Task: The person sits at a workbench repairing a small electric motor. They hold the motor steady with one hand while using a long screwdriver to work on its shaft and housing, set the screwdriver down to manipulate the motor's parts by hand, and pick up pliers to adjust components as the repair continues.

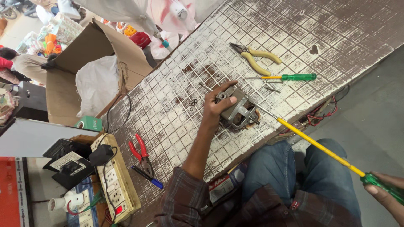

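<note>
While the head view looked down over the table [294,38], our left hand [219,105] rested on a small grey motor assembly [235,110], fingers curled over its near-left side and gripping it. The motor assembly lay on the gridded white-and-brown table top, near the table's front edge and just beyond our knees. Our right hand [389,191] was clenched around the green handle of a long screwdriver [320,147] at the lower right corner of the view. Its yellow shaft ran up and left, and its thin metal tip reached the right side of the motor assembly. Whether the tip touched a screw, we could not tell.

Beyond the motor assembly lay yellow-handled pliers [256,56] and, just nearer, a small green-handled screwdriver [290,77], both apart from the hands. A few small dark washers [192,103] sat just left of our left hand. Further left on the table lay red-handled pliers [141,151] and a blue pen [147,177], beside a cream extension board [118,180]. An open cardboard box [84,54] stood past the table's left edge.
</note>
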{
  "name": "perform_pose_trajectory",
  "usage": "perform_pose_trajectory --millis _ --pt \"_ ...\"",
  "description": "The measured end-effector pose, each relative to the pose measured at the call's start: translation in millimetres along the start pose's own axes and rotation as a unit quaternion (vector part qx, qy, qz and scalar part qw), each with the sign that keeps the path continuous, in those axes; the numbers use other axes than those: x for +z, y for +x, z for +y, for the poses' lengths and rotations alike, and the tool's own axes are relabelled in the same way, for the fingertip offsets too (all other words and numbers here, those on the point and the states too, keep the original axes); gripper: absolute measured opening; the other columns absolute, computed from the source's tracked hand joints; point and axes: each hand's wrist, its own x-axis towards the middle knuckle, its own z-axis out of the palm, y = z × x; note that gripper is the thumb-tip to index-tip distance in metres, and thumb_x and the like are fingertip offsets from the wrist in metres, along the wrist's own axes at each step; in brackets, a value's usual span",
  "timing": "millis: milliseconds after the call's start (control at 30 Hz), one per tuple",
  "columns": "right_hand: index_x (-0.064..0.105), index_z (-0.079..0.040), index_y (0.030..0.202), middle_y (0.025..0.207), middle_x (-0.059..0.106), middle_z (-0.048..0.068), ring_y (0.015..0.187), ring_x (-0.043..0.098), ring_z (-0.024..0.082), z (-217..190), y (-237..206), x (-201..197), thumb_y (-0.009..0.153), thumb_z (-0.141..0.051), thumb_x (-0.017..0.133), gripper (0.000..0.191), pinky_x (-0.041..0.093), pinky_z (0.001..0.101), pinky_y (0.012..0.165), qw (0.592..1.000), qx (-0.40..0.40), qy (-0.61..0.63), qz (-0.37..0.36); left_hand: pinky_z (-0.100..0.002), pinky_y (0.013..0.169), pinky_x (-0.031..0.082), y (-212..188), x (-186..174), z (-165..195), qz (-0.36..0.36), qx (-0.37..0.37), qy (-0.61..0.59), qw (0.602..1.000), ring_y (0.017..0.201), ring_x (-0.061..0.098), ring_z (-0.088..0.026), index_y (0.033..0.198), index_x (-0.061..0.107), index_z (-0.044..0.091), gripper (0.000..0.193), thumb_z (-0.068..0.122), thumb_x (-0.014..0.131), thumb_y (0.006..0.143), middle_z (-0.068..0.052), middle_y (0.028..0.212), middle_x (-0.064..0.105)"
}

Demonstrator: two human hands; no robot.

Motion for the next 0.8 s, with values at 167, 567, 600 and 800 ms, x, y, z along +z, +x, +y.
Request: perform_pose_trajectory --millis 167,567,600,800 --pt "0.074 0.001 0.123 0.091 0.080 0.020 0.096 0.078 0.030 -17 -1 -11 0.088 -0.035 0.074 0.050 0.060 0.0435 0.095 0.999 -0.034 0.020 0.006 -0.032 0.082 0.057 1 1 0 0.004 -0.009 0.000 1.000 0.086 0.068 -0.020 0.132 0.070 0.005 0.064 0.029 0.074 0.073 -0.010 0.100 0.072" --pt "0.075 0.000 0.121 0.094 0.079 0.020 0.096 0.077 0.029 -31 -5 -18 0.085 -0.036 0.075 0.050 0.060 0.0458 0.099 0.997 -0.043 0.062 0.015 -0.032 0.086 0.057 0 1 1 0.005 -0.004 -0.005 1.000 0.091 0.069 -0.020 0.129 0.072 0.005 0.057 0.025 0.075 0.076 -0.012 0.105 0.074" --pt "0.075 -0.001 0.121 0.094 0.079 0.020 0.097 0.077 0.029 -33 -6 -20 0.085 -0.036 0.075 0.050 0.060 0.0457 0.099 0.997 -0.043 0.060 0.012 -0.032 0.086 0.058 0 1 1 0.005 -0.004 -0.004 1.000 0.090 0.069 -0.020 0.129 0.072 0.005 0.057 0.025 0.075 0.076 -0.012 0.104 0.074" --pt "0.076 -0.001 0.120 0.094 0.079 0.019 0.098 0.077 0.029 -40 -8 -19 0.087 -0.037 0.074 0.049 0.060 0.0444 0.097 0.999 -0.034 0.021 0.021 -0.033 0.081 0.059 1 1 -1 0.009 -0.012 -0.008 1.000 0.085 0.070 -0.020 0.126 0.073 0.005 0.056 0.025 0.076 0.075 -0.012 0.101 0.075"
